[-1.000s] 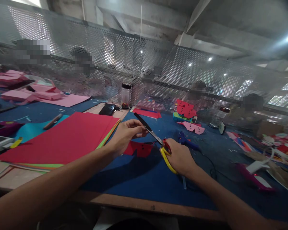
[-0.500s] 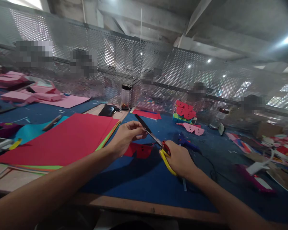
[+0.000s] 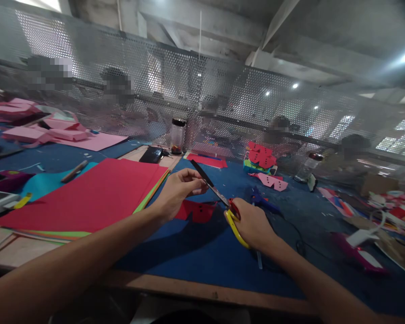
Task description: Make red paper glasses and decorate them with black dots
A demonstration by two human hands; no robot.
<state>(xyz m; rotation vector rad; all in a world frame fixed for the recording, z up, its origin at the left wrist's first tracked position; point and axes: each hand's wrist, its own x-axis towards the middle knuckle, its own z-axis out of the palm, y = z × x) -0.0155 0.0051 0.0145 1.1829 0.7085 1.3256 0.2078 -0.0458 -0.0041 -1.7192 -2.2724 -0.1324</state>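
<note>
My right hand (image 3: 251, 222) grips a pair of scissors (image 3: 236, 229) by their yellow and red handles. The blades point up and to the left, silver near the pivot and dark toward the far end; I cannot tell whether the dark length is blade or a strip. Beside that dark part, my left hand (image 3: 178, 191) has thumb and fingers pinched together, and what they hold is too small to make out. Under the hands is a red cut paper piece (image 3: 200, 212) with black dots, partly hidden by my left hand.
Stacked red sheets (image 3: 87, 193) lie left, over green and orange ones. A blue glue gun (image 3: 265, 201) with a cord lies right of the scissors. Behind are red cutouts (image 3: 261, 155), a pink cutout (image 3: 272, 181), a jar (image 3: 178, 137) and a phone (image 3: 151, 155). A perforated screen (image 3: 222, 103) stands beyond.
Both hands and the scissors hold almost the same position. Only a slight shift of the whole view shows.
</note>
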